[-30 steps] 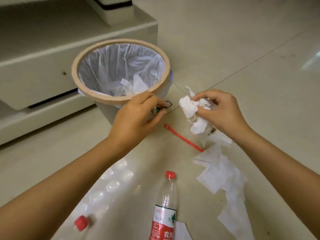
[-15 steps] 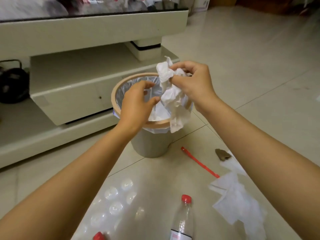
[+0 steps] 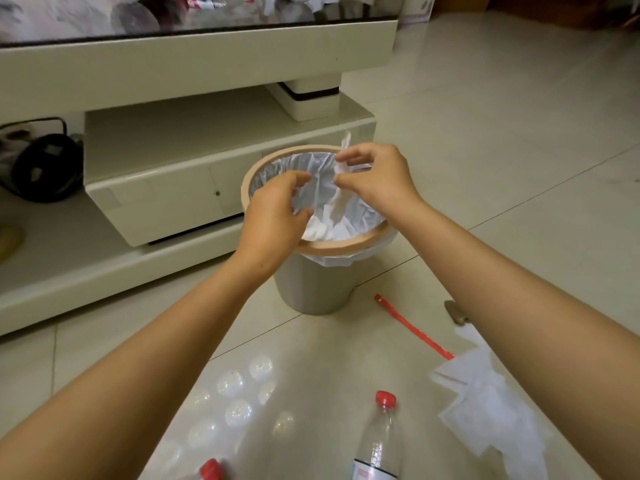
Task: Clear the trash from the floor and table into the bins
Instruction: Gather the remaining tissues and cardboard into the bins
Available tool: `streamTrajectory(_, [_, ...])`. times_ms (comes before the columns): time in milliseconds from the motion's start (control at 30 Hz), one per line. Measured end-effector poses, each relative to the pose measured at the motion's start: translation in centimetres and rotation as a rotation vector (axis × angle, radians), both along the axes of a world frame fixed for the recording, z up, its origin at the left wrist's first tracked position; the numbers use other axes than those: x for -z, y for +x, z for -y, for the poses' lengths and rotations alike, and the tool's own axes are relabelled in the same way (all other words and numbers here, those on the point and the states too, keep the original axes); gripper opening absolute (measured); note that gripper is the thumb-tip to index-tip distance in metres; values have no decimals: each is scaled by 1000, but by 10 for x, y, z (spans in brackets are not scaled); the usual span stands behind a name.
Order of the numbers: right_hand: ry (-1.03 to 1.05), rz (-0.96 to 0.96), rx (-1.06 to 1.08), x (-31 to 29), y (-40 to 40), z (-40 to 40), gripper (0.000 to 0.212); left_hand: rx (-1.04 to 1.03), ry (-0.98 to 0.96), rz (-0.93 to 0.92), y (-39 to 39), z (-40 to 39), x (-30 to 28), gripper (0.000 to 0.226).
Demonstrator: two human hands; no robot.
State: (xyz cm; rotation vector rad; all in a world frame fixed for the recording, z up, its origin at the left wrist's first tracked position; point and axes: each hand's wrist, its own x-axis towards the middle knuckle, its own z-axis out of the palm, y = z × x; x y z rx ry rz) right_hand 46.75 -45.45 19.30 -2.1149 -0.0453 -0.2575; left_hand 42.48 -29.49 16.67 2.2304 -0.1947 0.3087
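Over the round grey bin with tan rim [image 3: 332,248], the right hand [image 3: 379,178] pinches a white crumpled tissue strip [image 3: 341,188] dangling inside, while the left hand [image 3: 273,220] hovers with loosely curled, empty fingers.
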Motion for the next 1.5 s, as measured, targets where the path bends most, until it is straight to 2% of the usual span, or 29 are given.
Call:
streamTrajectory(133, [-121, 61, -19, -4, -16, 15, 16, 39, -18, 5, -4, 9, -1, 42])
streamTrajectory(333, [-244, 130, -52, 4, -57, 62, 14, 178, -62, -7, -21, 37, 8, 31])
streamTrajectory(433, [-329, 97, -100, 21, -78, 83, 12, 221, -63, 69, -32, 57, 15, 26])
streamTrajectory(533, [-333, 15, -112, 44, -97, 102, 13, 345, -9, 182, -43, 78, 24, 26])
streamTrajectory(633, [-359, -52, -120, 66, -115, 124, 16, 461, 30, 208, -52, 99, 39, 26])
streamTrajectory(800, [-290, -207, -50, 109, -148, 174, 16, 535, 149, 14, -60, 127, 90, 30])
streamTrajectory(900, [-426, -325, -52, 138, -170, 204, 20, 563, 224, -154, -65, 141, 126, 36])
streamTrajectory(1067, [-644, -517, -129, 170, -195, 236, 34, 650, 403, -402, -79, 171, 168, 65])
streamTrajectory(1167, [-712, -621, -163, 187, -202, 252, 46, 686, 448, -429, -86, 195, 186, 78])
streamTrajectory(1333, [-700, -701, -174, 201, -202, 270, 61, 732, 420, -432, -95, 232, 206, 91])
streamTrajectory(1500, [-681, -719, -163, 207, -202, 278, 59, 798, 510, -395, -114, 255, 225, 95])
